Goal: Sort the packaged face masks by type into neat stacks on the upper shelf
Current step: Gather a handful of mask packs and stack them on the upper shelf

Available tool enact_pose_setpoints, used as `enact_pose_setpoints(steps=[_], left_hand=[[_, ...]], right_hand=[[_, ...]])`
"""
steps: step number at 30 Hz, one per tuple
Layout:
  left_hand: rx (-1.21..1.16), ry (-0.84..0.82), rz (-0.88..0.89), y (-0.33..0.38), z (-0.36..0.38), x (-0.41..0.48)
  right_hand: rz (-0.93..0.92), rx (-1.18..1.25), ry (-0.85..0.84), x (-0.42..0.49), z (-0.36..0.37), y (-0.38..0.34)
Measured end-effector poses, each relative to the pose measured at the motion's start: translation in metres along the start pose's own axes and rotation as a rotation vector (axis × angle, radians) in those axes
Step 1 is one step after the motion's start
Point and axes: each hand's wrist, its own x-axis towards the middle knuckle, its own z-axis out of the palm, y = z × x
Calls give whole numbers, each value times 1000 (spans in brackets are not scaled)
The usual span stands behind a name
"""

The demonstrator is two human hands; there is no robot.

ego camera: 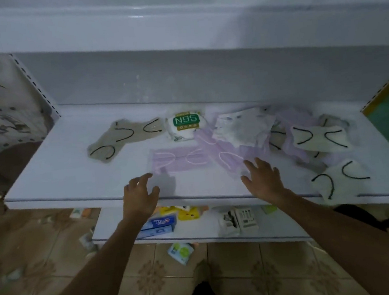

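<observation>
Packaged masks lie scattered on the white upper shelf. A flat purple mask pack lies in the middle, with more purple packs overlapping to its right. An N95 pack sits behind them. Grey-white masks with black ear loops lie at the left, the right and the front right edge. A crumpled white pack tops the right-hand pile. My left hand hovers with fingers spread by the purple pack's front left corner. My right hand has spread fingers touching the overlapping purple packs.
A lower shelf holds a blue toothpaste box, yellow packets and small white boxes. A green-white packet lies on the tiled floor. The shelf above overhangs at the top. A perforated upright stands at the left.
</observation>
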Motion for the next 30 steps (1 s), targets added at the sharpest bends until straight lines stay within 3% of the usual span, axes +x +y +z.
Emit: enact_pose_setpoints(steps=[10,16,21,26,30], left_hand=[[-10,-89,-181,3,20,62],[-307,-112,-274,23,23,65],[-461,-101,-369,41,31,56],[-1204,-59,-532,52,25,49],[-1357,-35,-604,52,33,50]], right_hand=[[29,113,-75,70,11,4],[-4,57,15,74,20,-2],[-175,36,49,52,26,-14],[-339,46,-3,26,34,-39],[-493,155,-61,17,40,-56]])
